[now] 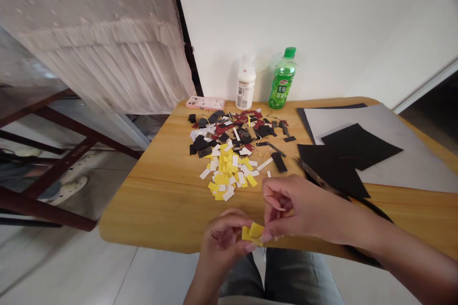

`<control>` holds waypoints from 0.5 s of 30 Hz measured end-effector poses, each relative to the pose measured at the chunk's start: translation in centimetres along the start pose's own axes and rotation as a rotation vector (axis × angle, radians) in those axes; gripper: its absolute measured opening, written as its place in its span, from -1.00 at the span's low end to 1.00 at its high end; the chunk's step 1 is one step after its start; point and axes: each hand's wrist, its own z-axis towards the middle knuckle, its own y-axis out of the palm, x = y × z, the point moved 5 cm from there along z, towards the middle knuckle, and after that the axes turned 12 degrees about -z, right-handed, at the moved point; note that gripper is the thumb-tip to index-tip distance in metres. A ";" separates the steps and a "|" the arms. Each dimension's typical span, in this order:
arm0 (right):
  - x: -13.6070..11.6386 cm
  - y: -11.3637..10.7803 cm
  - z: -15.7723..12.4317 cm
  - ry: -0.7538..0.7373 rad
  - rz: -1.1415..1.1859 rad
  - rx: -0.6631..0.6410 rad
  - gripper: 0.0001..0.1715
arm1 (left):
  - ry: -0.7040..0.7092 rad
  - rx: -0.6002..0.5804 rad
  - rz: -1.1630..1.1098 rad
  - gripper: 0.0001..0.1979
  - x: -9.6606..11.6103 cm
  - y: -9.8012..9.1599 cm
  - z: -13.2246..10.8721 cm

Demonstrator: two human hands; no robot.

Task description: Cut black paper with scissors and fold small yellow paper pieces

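My left hand (223, 238) pinches small yellow paper pieces (252, 233) over the near edge of the wooden table (157, 200). My right hand (296, 207) meets them from the right, its thumb and fingertips closed on the same yellow pieces. Just beyond the hands lies a heap of small cut paper pieces (232, 152): yellow and white ones nearest, black, dark red and brown ones farther back.
Black paper sheets (350, 155) lie on a grey sheet (411, 152) at the right. A dark stick-like thing (315, 178) lies beside them. A white bottle (245, 85), a green bottle (283, 78) and a pink phone (205, 102) stand at the far edge. Red-brown furniture (53, 167) is at the left.
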 end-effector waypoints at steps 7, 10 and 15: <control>0.1 0.8 0.3 0.010 0.083 -0.150 -0.47 | 0.001 -0.045 0.046 -0.77 -0.1 0.2 0.2; 0.1 1.2 0.5 0.046 0.124 -0.199 -0.42 | -0.021 -0.112 0.030 -0.77 -0.1 0.3 0.3; 0.2 1.8 1.1 0.076 0.152 -0.248 -0.31 | -0.054 -0.172 0.040 -0.77 -0.1 0.2 0.2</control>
